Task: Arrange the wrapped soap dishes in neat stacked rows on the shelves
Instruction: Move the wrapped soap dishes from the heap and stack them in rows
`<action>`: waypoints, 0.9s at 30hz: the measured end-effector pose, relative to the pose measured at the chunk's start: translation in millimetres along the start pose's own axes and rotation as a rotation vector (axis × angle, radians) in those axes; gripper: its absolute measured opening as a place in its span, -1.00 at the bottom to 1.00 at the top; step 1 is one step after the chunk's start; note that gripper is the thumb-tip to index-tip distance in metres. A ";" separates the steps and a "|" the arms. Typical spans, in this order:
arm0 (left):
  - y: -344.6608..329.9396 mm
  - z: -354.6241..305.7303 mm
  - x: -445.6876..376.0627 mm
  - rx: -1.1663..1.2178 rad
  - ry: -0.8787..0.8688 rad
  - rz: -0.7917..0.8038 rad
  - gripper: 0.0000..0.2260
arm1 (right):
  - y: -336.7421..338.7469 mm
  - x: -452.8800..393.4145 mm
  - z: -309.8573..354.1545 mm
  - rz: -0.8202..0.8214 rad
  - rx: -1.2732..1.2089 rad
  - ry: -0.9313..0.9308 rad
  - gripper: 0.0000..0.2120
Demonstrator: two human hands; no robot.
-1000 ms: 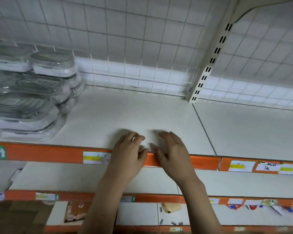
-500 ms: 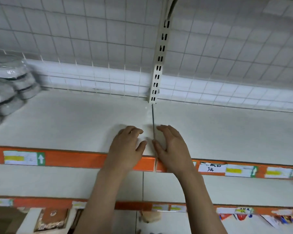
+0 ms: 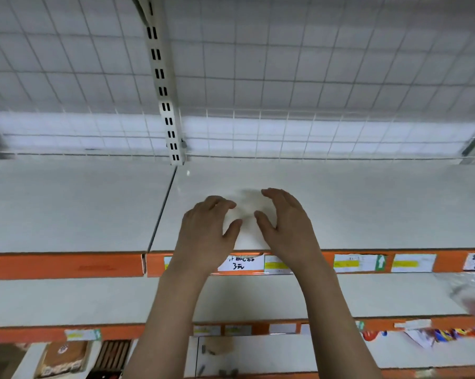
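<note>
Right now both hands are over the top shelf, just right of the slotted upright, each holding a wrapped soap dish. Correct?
Not quite. In the head view the left hand and right hand hold nothing; their fingers are loosely curved. They are over the top shelf, just right of the slotted upright.

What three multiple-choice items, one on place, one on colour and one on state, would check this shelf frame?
1. Where are both hands?
A. over the top shelf, right of the panel seam
B. on the bottom shelf
C. on the wire grid

2. What colour is the shelf's front strip?
A. blue
B. orange
C. green

3. What do the hands hold?
A. one dish each
B. a price label
C. nothing

Key: 1 A, the left hand and right hand sit above the top shelf, right of the seam. 2 B, the strip is orange. 3 C, the fingers are loosely curved, with nothing between them.
</note>
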State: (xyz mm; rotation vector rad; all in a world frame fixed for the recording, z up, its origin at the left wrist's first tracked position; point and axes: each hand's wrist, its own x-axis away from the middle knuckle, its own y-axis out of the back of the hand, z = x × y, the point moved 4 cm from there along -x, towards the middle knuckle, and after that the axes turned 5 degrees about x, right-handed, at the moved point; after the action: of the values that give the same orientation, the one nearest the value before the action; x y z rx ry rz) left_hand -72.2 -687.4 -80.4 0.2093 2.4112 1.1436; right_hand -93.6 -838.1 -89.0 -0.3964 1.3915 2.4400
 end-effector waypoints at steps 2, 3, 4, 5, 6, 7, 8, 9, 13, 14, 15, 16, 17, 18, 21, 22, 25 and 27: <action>0.7 -1.6 -6.2 -0.006 -0.002 -0.009 -0.70 | 4.8 -3.0 -4.3 -0.015 0.004 -0.009 -0.60; 0.7 -1.7 -9.5 -0.010 -0.003 -0.010 -0.70 | 6.5 -4.3 -5.6 -0.017 0.009 -0.013 -0.60; 0.1 -1.4 -12.8 -0.010 -0.002 -0.010 -0.70 | 7.7 -5.2 -7.1 -0.014 0.017 -0.016 -0.60; -0.9 -0.9 -15.8 -0.008 0.001 -0.007 -0.70 | 9.0 -5.9 -8.7 -0.009 0.028 -0.018 -0.60; -2.6 -0.7 -18.7 -0.004 0.004 -0.003 -0.69 | 10.7 -6.1 -11.0 -0.006 0.041 -0.020 -0.60; -4.5 -1.0 -21.8 0.003 0.005 -0.001 -0.69 | 12.8 -6.6 -13.7 -0.004 0.054 -0.020 -0.60; -6.7 -1.7 -24.5 0.006 0.009 0.000 -0.68 | 15.4 -7.0 -17.2 -0.002 0.068 -0.018 -0.61; -9.6 -2.5 -26.7 0.003 0.018 0.008 -0.68 | 17.9 -7.3 -21.4 0.005 0.082 -0.018 -0.61; -25.3 -11.5 -36.2 -0.080 0.050 0.090 -0.64 | 33.2 -8.2 -44.4 0.031 0.131 -0.046 -0.59; -29.0 -15.5 -39.5 -0.108 0.057 0.099 -0.64 | 37.2 -8.7 -51.5 0.049 0.147 -0.050 -0.57; -32.9 -20.2 -43.1 -0.129 0.062 0.103 -0.63 | 41.0 -9.4 -59.7 0.072 0.163 -0.053 -0.55; -37.5 -25.9 -46.5 -0.142 0.064 0.104 -0.63 | 45.4 -9.6 -69.1 0.092 0.179 -0.056 -0.53; -42.7 -33.0 -49.4 -0.153 0.064 0.106 -0.63 | 50.9 -9.6 -79.3 0.106 0.194 -0.061 -0.52; -48.4 -40.6 -51.9 -0.166 0.063 0.109 -0.63 | 57.2 -9.5 -89.9 0.113 0.208 -0.067 -0.51; -73.3 -66.0 -57.8 -0.210 0.085 0.144 -0.61 | 77.9 -9.1 -126.8 0.143 0.260 -0.072 -0.50; -84.3 -76.2 -59.6 -0.222 0.097 0.160 -0.61 | 85.7 -9.0 -140.6 0.156 0.279 -0.066 -0.49; -121.5 -114.1 -65.2 -0.265 0.135 0.177 -0.60 | 112.3 -7.1 -186.9 0.183 0.311 -0.053 -0.49; -149.7 -145.9 -66.8 -0.277 0.162 0.193 -0.59 | 134.7 -2.2 -220.4 0.191 0.334 -0.048 -0.49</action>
State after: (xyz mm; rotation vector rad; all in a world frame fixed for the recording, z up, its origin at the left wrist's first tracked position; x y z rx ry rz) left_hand -72.7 -906.5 -92.0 0.2720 2.3744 1.6224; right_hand -125.1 -1094.4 -91.1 -0.1301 1.8479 2.2772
